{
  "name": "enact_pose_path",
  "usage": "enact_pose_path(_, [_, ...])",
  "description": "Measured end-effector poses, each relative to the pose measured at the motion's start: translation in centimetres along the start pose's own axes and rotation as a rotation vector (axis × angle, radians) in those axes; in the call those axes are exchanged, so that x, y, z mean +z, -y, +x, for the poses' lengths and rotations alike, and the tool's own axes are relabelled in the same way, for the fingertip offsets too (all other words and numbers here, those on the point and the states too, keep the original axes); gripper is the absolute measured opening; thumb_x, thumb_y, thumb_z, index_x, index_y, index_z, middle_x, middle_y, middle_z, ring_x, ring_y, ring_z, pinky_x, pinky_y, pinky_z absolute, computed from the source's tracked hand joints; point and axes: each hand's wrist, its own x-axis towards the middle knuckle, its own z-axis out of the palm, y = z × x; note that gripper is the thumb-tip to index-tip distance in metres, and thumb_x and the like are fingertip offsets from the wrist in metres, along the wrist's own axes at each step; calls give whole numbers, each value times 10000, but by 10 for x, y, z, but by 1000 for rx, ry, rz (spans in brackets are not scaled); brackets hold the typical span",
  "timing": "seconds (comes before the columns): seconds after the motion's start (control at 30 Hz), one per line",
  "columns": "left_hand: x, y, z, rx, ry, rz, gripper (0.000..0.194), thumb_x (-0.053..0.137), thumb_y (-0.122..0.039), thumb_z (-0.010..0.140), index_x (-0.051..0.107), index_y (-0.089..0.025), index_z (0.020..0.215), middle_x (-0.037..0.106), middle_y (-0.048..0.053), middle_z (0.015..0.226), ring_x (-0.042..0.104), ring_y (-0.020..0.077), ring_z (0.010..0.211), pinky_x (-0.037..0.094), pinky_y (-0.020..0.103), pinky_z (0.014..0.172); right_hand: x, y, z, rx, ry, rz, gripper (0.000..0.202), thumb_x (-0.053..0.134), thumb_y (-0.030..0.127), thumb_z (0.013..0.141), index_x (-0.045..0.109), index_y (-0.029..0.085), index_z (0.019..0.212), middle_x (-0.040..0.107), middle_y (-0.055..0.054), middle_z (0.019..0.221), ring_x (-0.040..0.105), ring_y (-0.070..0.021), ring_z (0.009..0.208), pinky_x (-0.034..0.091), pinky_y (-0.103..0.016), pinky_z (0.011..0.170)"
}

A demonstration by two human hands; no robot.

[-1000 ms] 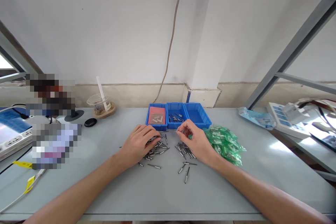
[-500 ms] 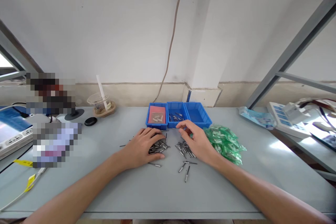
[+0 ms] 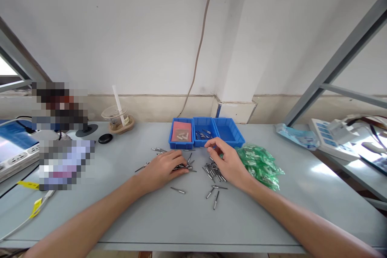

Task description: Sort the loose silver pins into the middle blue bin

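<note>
My left hand (image 3: 166, 167) is closed over a pile of thin metal pins (image 3: 190, 162), each dark with a thicker silver end. Its fingers and thumb curl around some of them, and several others stick out on both sides. My right hand (image 3: 223, 157) pinches a thin metal pin (image 3: 202, 147) at its fingertips, just in front of the middle blue bin (image 3: 201, 143); the grip itself is partly hidden. Beneath the right hand lies a second heap of metal pins (image 3: 214, 172). A few loose pins (image 3: 216, 200) are nearer the table's front.
Red card and small pale pieces sit in the left blue bin (image 3: 181, 145); the right blue bin (image 3: 228, 130) adjoins the middle one. Green plastic bags (image 3: 261, 167) lie right of my hand. A lidded cup (image 3: 115, 117), black disc (image 3: 105, 138) and power strip (image 3: 18, 163) are left.
My left hand has closed in and shifted slightly over its pile, uncovering pins behind and spreading others leftward. The right hand stays nearly in place, still pinching.
</note>
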Motion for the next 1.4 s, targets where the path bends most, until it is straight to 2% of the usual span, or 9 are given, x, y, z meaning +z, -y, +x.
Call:
enact_pose_path(0.37, [-1, 8, 0, 9, -161, 68, 260, 502, -408, 1123, 655, -211, 1048, 666, 12, 947, 657, 145, 836, 464, 258, 692, -2, -2, 3, 42, -4, 98, 155, 619, 414, 1021, 672, 268, 1023, 595, 14, 828, 509, -182, 731, 415, -315, 668])
enact_pose_path(0.47, [-1, 7, 0, 3, -190, 103, 278, 490, -417, 1127, 658, -211, 1045, 656, 1, 925, 640, 125, 771, 450, 252, 669, -1, -4, 4, 27, -11, 138, 224, 594, 462, 1035, 654, 254, 977, 589, 10, 836, 501, -175, 722, 414, -312, 669])
enact_pose_path(0.6, [0, 8, 0, -24, -208, 137, 291, 472, -422, 1132, 654, -213, 1042, 649, -9, 910, 592, 106, 679, 437, 251, 648, -1, -4, 5, 54, 14, 236, 248, 548, 478, 1056, 594, 247, 980, 641, -1, 885, 566, -165, 702, 447, -308, 661])
enact_pose_path(0.7, [-1, 8, 0, -15, -210, 133, 269, 484, -404, 1128, 648, -210, 1040, 649, -4, 907, 597, 117, 704, 450, 252, 672, 1, -4, 5, 64, 41, 291, 231, 555, 467, 1057, 585, 249, 989, 660, -2, 887, 567, -164, 698, 462, -306, 664])
enact_pose_path(0.93, [-5, 3, 4, 12, -250, 118, 224, 517, -365, 1115, 649, -206, 1028, 641, 18, 896, 613, 156, 794, 488, 284, 760, 0, -2, 4, 46, -1, 207, 285, 580, 526, 1032, 622, 254, 956, 485, 25, 745, 452, -171, 670, 393, -304, 617])
enact_pose_path(1.07, [-5, 2, 3, -7, -210, 104, 210, 527, -363, 1105, 629, -204, 1016, 648, 39, 953, 616, 185, 862, 501, 323, 813, -2, -1, 3, 75, 0, 183, 312, 532, 536, 1053, 636, 255, 967, 513, 21, 759, 444, -169, 659, 370, -303, 600])
enact_pose_path(1.2, [-10, -3, 2, -38, -108, 55, 223, 537, -411, 1094, 633, -216, 1142, 663, 80, 1167, 628, 237, 1052, 507, 393, 948, -2, -2, 4, 75, 9, 169, 307, 531, 529, 1055, 643, 253, 980, 534, 18, 777, 458, -176, 679, 374, -303, 621])
enact_pose_path(1.33, [-14, -9, 0, -10, 46, 18, 530, 635, -616, 996, 586, -268, 1393, 600, 105, 1396, 579, 307, 1227, 477, 463, 1046, -1, -2, 4, 71, 21, 147, 314, 523, 528, 1060, 644, 250, 977, 533, 18, 780, 446, -175, 681, 369, -303, 630])
enact_pose_path(1.4, [-14, -11, 0, 1, 79, 10, 657, 668, -682, 943, 556, -289, 1457, 571, 111, 1444, 562, 330, 1253, 468, 484, 1060, 0, -2, 4, 70, 22, 139, 319, 521, 531, 1061, 642, 249, 975, 533, 18, 780, 451, -175, 681, 372, -304, 631])
